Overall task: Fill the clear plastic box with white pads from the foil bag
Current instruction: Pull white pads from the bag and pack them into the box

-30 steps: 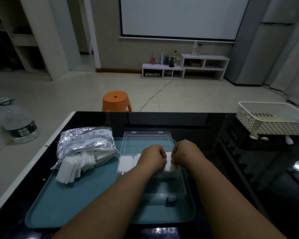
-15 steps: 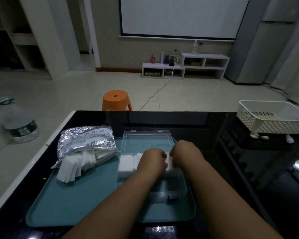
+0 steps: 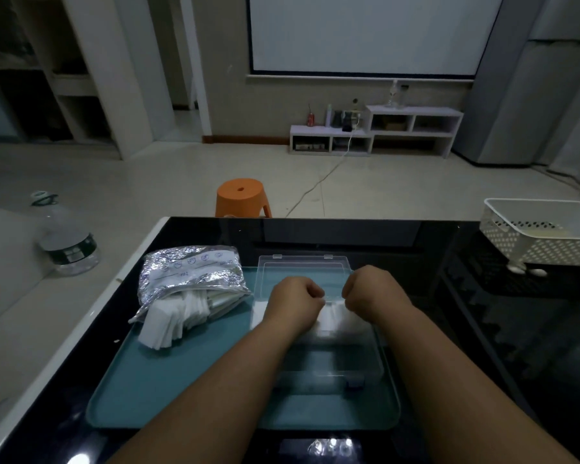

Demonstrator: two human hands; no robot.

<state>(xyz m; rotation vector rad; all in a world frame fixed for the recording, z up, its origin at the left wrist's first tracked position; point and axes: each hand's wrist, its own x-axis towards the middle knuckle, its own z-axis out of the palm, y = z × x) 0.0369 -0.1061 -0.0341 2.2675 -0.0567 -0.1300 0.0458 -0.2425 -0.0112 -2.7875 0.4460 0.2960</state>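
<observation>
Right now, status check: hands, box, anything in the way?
Left hand and right hand curled over clear box, grip hidden. White pads in far end only. Foil bag open alongside. Nothing blocking.

We count two hands above the counter: our left hand and our right hand. There is one teal tray, one clear plastic box and one foil bag. The white pads overlap too tightly for us to number, and those in the box are partly hidden. We also count one orange stool, one white basket, one water bottle and one projection screen.
</observation>
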